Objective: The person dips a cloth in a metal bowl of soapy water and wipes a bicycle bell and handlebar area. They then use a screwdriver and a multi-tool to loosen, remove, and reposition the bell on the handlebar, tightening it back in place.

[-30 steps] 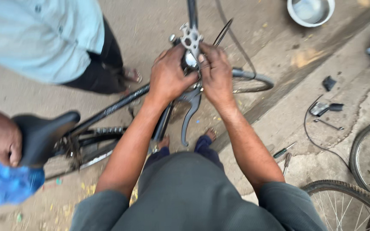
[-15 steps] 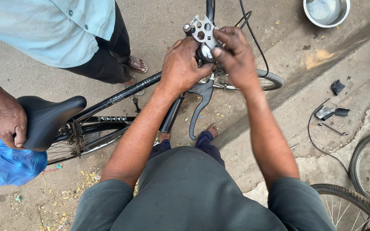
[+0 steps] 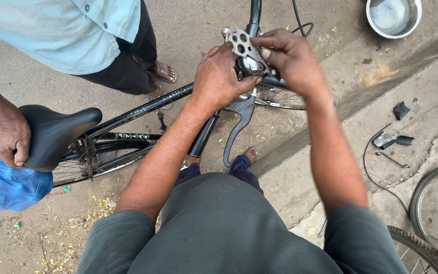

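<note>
Head view looked down over the person's grey shirt onto a black bicycle (image 3: 143, 109) standing on dusty concrete. Left hand (image 3: 219, 81) was closed around the handlebar by the stem, just above the dark brake lever (image 3: 236, 127) that curved down toward the person's bare foot (image 3: 249, 153). Right hand (image 3: 290, 56) pinched a flat metal multi-wrench (image 3: 243, 43), pierced with several holes, against a shiny round fitting (image 3: 252, 65) on the bar; both hands met there, touching. Front wheel (image 3: 280, 99) showed thin spokes under the right wrist. At the left, another person's hand (image 3: 10, 142) gripped the smooth black saddle (image 3: 54, 134), with a crumpled blue plastic bag (image 3: 6, 185) just beside it; that person's pale blue shirt and sandalled foot (image 3: 164, 72) stood behind the frame. A steel bowl (image 3: 394, 18) sat at the top right, well apart. Small dark parts and a thin cable (image 3: 391, 139) lay on the raised slab, near a second wheel (image 3: 437, 203) with a knobbly tyre.
</note>
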The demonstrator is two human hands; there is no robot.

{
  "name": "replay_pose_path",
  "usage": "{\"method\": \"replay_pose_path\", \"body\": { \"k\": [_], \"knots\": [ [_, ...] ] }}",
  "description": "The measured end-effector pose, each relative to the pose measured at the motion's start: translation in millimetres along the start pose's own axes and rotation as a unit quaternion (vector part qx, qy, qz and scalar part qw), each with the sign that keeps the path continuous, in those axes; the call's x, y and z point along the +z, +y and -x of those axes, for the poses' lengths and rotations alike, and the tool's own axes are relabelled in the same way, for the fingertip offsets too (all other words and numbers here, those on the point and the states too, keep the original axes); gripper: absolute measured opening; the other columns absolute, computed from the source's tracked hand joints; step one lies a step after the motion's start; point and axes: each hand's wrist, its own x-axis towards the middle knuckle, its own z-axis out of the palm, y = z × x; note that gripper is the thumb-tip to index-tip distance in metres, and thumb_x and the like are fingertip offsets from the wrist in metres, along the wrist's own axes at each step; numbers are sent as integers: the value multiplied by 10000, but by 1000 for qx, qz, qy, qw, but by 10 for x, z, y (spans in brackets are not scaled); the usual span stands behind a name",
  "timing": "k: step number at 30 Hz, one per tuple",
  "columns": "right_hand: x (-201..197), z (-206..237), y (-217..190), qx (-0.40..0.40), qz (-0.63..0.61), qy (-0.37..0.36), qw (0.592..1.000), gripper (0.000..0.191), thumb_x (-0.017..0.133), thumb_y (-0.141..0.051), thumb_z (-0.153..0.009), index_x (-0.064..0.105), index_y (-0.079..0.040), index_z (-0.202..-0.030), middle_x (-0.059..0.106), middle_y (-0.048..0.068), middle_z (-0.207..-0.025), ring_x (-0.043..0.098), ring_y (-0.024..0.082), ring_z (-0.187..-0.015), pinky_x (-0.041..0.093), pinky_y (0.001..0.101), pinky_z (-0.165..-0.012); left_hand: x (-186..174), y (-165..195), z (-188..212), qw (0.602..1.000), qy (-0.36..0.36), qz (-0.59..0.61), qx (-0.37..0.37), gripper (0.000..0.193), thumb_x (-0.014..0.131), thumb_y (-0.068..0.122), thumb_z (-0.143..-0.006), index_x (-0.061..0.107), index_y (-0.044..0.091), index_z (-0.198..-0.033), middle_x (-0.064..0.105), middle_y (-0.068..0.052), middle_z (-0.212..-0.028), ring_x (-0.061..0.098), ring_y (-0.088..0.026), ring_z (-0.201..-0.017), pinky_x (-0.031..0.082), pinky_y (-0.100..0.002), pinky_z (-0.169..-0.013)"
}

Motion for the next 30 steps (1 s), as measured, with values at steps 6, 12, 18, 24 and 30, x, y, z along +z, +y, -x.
{"method": "replay_pose_path", "body": {
  "k": [6, 12, 18, 24, 30],
  "knots": [
    [443, 298, 81, -100, 153, 171, 968, 259, 591, -105, -1117, 681, -90, -1360, 649, 127, -1380, 654, 237, -1270, 593, 346, -1077, 60, -46, 15, 999, -19, 7, -29, 627, 899, 376, -747, 596, 51, -1190, 703, -156, -1072, 667, -357, -1072, 487, -493, -1011],
    [753, 648, -149, -96, 311, 193, 926, 556, 674, -208, -1069, 487, 80, -1505, 442, 262, -1481, 484, 355, -1378, 531, 469, -1124, 158, -120, 6, 1000, -3, 19, -14, 634, 847, 269, -804, 590, 65, -1346, 724, -149, -1229, 686, -348, -1157, 449, -497, -1084],
    [727, 576, -102, -107, 309, 297, 897, 276, 647, -137, -1112, 597, -33, -1362, 589, 135, -1356, 664, 241, -1206, 659, 361, -971, 109, -109, -3, 999, 13, 41, 30, 815, 917, 344, -694, 565, 40, -1363, 688, -200, -1276, 643, -366, -1202, 427, -502, -1084],
    [549, 605, 172, -94, -466, 289, 831, 244, 673, -145, -1066, 618, 19, -1238, 683, 162, -990, 703, 252, -812, 631, 361, -698, 65, -79, 2, 998, -14, 67, -5, 728, 886, 340, -735, 603, 64, -1346, 713, -167, -1243, 667, -356, -1182, 464, -495, -1079],
    [393, 274, 362, 9, -343, 216, 914, 242, 706, -79, -1031, 601, -35, -1244, 652, 35, -827, 605, 111, -617, 452, 225, -466, 59, -88, 6, 999, -24, 42, -23, 587, 883, 412, -747, 673, 33, -1143, 703, -178, -1063, 660, -388, -1070, 491, -501, -988]
  ]
}}
